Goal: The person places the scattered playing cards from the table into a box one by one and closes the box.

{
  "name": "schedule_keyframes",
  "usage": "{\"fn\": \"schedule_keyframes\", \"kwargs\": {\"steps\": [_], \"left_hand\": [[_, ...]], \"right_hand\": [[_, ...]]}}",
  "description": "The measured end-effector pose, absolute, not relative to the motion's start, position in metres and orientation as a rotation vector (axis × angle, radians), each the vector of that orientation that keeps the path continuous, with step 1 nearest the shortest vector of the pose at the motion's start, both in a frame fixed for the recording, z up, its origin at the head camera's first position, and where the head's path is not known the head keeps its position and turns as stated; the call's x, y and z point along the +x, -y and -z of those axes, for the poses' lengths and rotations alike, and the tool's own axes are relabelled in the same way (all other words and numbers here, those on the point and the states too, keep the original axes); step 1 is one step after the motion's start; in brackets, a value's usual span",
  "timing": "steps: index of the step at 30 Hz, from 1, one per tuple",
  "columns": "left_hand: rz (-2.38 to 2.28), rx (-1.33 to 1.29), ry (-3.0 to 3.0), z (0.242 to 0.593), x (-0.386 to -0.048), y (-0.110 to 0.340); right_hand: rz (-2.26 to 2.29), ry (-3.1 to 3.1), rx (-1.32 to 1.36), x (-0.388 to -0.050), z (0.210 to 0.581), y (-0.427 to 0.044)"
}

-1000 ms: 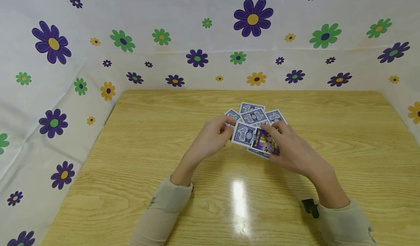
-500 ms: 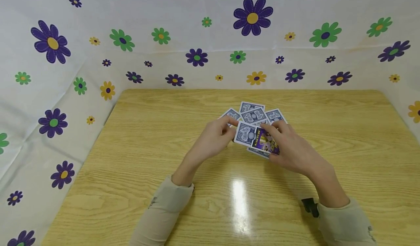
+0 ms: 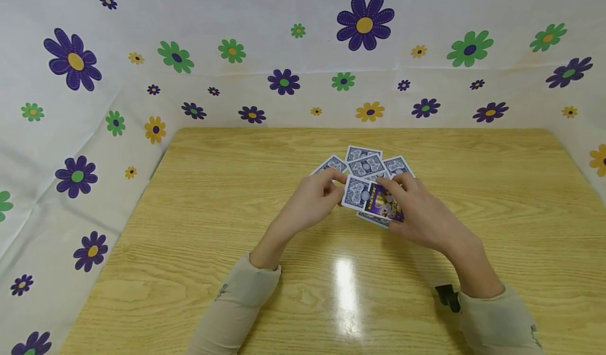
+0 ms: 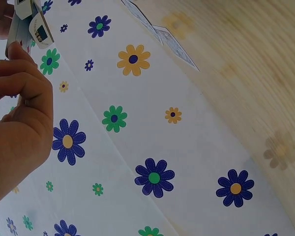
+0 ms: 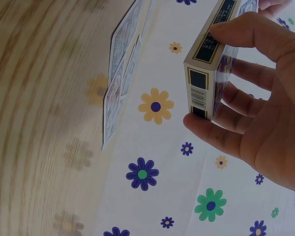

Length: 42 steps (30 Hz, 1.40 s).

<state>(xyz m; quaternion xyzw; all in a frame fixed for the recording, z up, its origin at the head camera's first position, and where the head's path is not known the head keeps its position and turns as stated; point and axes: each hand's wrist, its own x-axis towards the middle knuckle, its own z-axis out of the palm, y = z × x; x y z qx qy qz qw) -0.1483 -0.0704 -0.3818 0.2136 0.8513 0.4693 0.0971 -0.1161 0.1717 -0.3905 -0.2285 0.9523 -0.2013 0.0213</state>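
Observation:
My right hand grips a purple-fronted card box above the table, thumb on one narrow side and fingers on the other. Its barcode end shows in the right wrist view. From the box's left end sticks a playing card, blue patterned back up; whether more lie beneath it is hidden. My left hand, fingers curled, pinches that card's outer end. In the left wrist view, a white flap stands out from the box beside the left fingers.
Several playing cards lie face down and overlapping on the wooden table, behind and under the held box. A flower-printed white cloth rises at the back and sides. A black piece sits by the right cuff.
The left hand has moved slightly right, and the card has slid further into the box. More of the loose card at the left shows. The right hand and box have stayed nearly still.

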Motion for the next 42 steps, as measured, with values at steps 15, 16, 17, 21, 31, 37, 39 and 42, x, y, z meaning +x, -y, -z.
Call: {"fn": "schedule_keyframes", "kwargs": {"steps": [15,16,17,21,31,37,39,42], "left_hand": [[-1.354,0.653,-2.554,0.384,-0.147,0.067],[-1.34,0.651,-2.562,0.384,-0.147,0.067],[-1.324,0.651,-2.572,0.383,-0.147,0.066],[-1.225,0.657,-2.625,0.382,-0.144,0.065],[-1.024,0.674,-2.698,0.381,-0.139,0.061],[-0.988,0.68,-2.681,0.38,-0.136,0.059],[-0.979,0.682,-2.68,0.38,-0.135,0.059],[-0.97,0.69,-2.676,0.38,-0.134,0.058]], "right_hand": [[0.625,-2.947,-0.689,-0.116,0.39,-0.172],[0.624,-2.946,-0.685,-0.117,0.39,-0.172],[0.622,-2.947,-0.684,-0.117,0.39,-0.172],[0.624,-2.947,-0.679,-0.117,0.391,-0.172],[0.632,-2.951,-0.691,-0.117,0.393,-0.174],[0.631,-2.949,-0.679,-0.117,0.393,-0.174],[0.629,-2.949,-0.672,-0.117,0.392,-0.173],[0.627,-2.947,-0.666,-0.117,0.392,-0.173]]}}
